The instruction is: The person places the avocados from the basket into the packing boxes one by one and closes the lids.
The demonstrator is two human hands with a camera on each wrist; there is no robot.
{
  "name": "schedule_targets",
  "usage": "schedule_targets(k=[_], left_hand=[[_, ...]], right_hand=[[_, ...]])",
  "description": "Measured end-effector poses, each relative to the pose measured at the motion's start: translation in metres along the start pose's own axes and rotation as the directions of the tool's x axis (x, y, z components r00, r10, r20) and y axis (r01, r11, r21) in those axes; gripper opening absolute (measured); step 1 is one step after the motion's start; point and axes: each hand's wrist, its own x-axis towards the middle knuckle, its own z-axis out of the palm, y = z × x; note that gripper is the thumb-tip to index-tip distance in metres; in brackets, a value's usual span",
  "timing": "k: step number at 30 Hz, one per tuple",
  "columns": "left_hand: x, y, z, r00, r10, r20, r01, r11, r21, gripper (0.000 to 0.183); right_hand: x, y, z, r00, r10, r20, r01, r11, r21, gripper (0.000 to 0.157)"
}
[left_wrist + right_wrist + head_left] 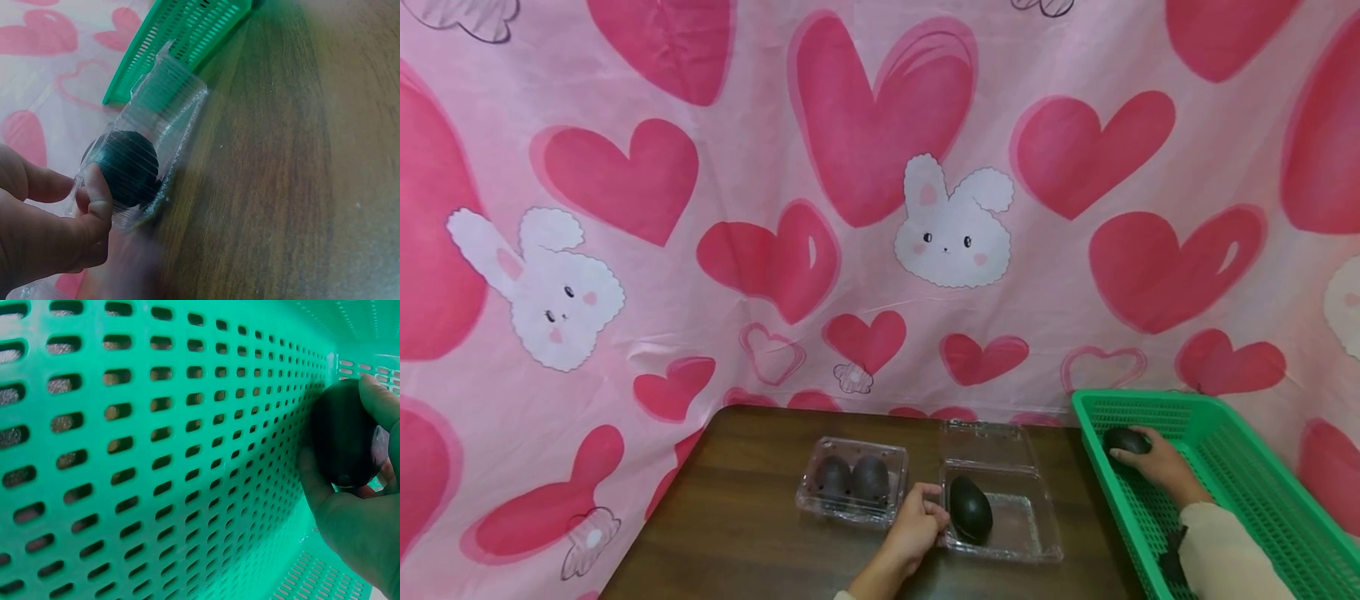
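My left hand (914,523) pinches the left edge of an opened clear plastic clamshell box (1026,546), its lid laid back toward the wall. One dark avocado (971,509) lies in the left half of that box; through the plastic it also shows in the left wrist view. Inside the green basket (1112,512), my right hand (1167,468) grips another dark avocado (344,434) beside the perforated side wall. Fingers and thumb curl round it in the right wrist view.
Left of the opened box stands a second clear clamshell (852,508) with two dark avocados inside, its lid down. The basket runs along the right of the brown wooden table (737,500). A pink cloth (760,167) with hearts and rabbits hangs behind.
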Motion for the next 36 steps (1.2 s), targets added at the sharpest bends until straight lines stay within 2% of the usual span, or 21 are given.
schedule_targets(k=[14, 19, 24, 36], left_hand=[[0.001, -0.003, 0.003, 1.000, 0.016, -0.004, -0.016, 1.000, 0.013, 0.041], [0.000, -0.003, 0.005, 1.000, 0.014, -0.004, -0.014, 1.000, 0.010, 0.040], [0.002, -0.003, 0.004, 1.000, 0.021, -0.013, -0.021, 1.000, 0.017, 0.040], [0.000, -0.003, 0.001, 0.999, 0.037, -0.019, -0.037, 0.999, 0.016, 0.040]], right_hand=[[-0.006, -0.004, 0.000, 0.999, -0.033, -0.027, 0.033, 0.999, -0.015, 0.092], [-0.007, -0.007, -0.005, 0.999, -0.021, -0.040, 0.021, 1.000, 0.001, 0.095], [-0.007, -0.018, -0.012, 0.999, -0.018, -0.048, 0.019, 0.999, 0.026, 0.100], [-0.015, -0.048, -0.031, 0.997, -0.042, -0.069, 0.046, 0.997, 0.057, 0.098]])
